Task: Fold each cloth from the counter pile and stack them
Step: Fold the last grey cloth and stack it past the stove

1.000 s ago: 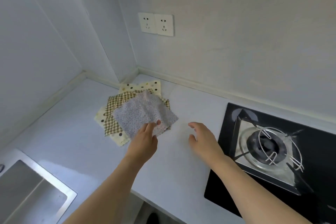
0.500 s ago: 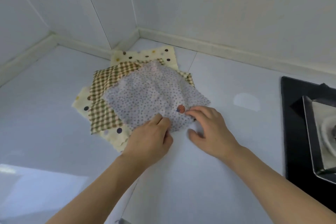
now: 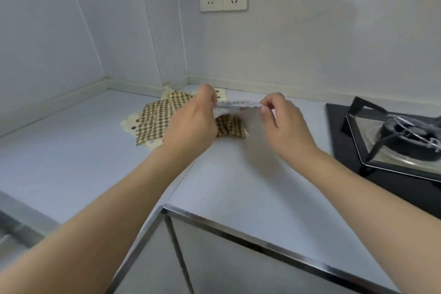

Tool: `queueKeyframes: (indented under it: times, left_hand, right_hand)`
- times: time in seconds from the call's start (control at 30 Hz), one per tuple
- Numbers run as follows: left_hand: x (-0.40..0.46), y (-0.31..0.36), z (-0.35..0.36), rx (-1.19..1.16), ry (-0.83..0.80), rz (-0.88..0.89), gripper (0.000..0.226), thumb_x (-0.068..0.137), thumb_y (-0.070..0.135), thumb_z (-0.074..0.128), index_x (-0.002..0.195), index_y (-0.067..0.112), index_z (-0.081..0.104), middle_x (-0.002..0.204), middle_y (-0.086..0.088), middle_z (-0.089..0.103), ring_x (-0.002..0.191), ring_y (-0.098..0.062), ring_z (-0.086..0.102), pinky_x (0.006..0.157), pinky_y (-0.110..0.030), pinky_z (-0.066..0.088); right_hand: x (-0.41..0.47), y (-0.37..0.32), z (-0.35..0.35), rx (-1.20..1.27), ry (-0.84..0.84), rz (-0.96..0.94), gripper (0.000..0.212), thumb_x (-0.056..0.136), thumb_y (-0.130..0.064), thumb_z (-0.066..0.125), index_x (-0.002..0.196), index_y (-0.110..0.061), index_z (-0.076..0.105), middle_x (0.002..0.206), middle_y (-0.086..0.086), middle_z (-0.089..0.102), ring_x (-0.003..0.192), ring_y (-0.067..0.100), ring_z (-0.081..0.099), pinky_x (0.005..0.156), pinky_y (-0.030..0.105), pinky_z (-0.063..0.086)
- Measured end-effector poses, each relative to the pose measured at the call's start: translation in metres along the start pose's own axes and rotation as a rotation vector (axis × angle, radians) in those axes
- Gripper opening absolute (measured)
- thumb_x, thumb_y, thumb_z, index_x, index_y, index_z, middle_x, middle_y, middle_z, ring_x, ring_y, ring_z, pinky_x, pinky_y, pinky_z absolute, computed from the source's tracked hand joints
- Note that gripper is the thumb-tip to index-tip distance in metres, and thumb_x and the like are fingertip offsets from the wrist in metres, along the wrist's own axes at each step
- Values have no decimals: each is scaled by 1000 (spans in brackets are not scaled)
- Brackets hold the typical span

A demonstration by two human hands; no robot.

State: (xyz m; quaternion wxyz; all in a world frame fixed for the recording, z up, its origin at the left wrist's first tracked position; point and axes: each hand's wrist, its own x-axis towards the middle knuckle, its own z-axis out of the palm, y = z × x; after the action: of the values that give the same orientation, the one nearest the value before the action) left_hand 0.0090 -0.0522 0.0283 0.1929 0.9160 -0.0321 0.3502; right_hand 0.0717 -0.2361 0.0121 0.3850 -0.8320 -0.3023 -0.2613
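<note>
Pinched between both hands, the thin grey speckled cloth (image 3: 235, 104) hangs lifted above the counter pile; left hand (image 3: 193, 118) and right hand (image 3: 284, 119) each grip a top corner. The first fold seems underway; next, matching corners evenly over the white counter (image 3: 238, 181).

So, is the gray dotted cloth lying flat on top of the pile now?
No, the left hand and right hand pinch the gray dotted cloth and hold it above the checked cloth.
</note>
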Motion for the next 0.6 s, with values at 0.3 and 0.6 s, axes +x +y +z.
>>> queueKeyframes:
  times: [0.3,0.6]
  left_hand:
    - [-40,114,-121,-374,-231,-5,9,95,23,46,91,18,51,64,1,47,55,-14,42,51,-29,33]
    - [-20,108,-131,-412,-357,-55,26,98,26,52,80,8,55,58,5,43,49,-9,39,50,-22,33]
  right_hand:
    - [-48,-115,-154,54,104,1,9,101,-24,43,98,-16,46,66,-8,47,55,1,43,50,17,31]
    - [-43,-95,-198,-120,-190,53,8,85,-10,51,81,-10,58,58,2,47,54,17,37,58,29,34]
